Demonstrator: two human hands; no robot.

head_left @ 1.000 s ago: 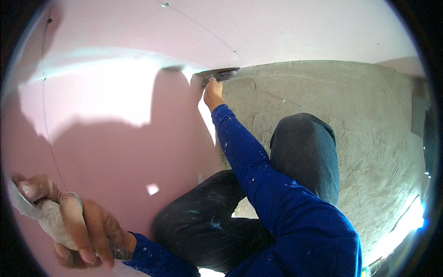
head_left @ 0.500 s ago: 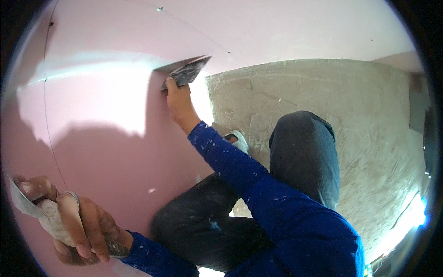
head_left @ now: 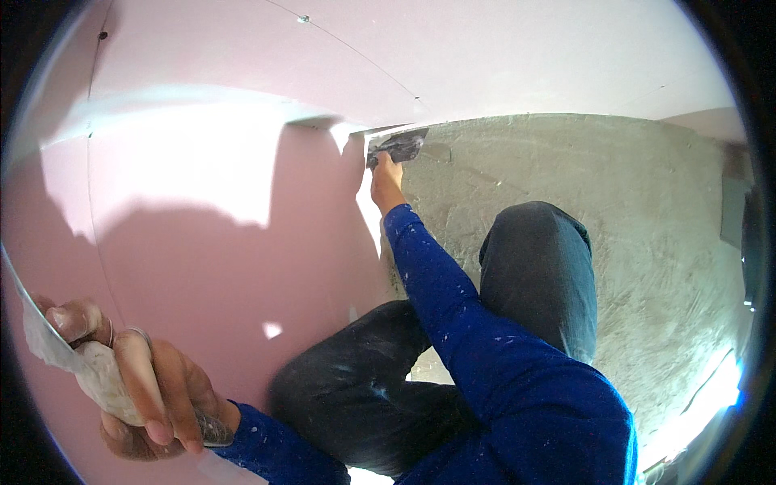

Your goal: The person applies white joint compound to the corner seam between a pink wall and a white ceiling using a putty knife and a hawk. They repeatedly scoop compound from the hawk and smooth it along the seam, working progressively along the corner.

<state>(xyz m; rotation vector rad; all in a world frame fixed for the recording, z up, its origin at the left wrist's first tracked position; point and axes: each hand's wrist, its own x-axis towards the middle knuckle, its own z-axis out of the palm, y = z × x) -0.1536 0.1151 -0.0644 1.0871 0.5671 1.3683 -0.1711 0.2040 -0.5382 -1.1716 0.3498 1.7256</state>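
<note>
My left hand (head_left: 158, 384), at the lower left, is closed around the plaster-caked handle (head_left: 105, 380) of a putty knife. That tool's blade (head_left: 42, 335) runs off toward the picture's left rim, with whitish compound on it. Stretched far forward, my right hand (head_left: 387, 178) grips a wide, dark-bladed putty knife (head_left: 404, 146) smeared with pale compound. The blade is at the corner where the pink board (head_left: 194, 267) meets the rough grey concrete surface (head_left: 647, 242). Whether its edge touches the corner I cannot tell. My fingers hide the handle of this second knife.
Thin seams and a few screw spots (head_left: 304, 18) mark the pink boards. My bent knees (head_left: 537, 275) are in the middle, close to my right arm. Strong light and shadows fall across the board. A bright glare (head_left: 711, 404) is at the lower right, beside a dark object (head_left: 752, 250).
My right hand has moved right with its putty knife, from the pink board to the corner by the grey surface. The left hand keeps its hold, and the view has shifted slightly.
</note>
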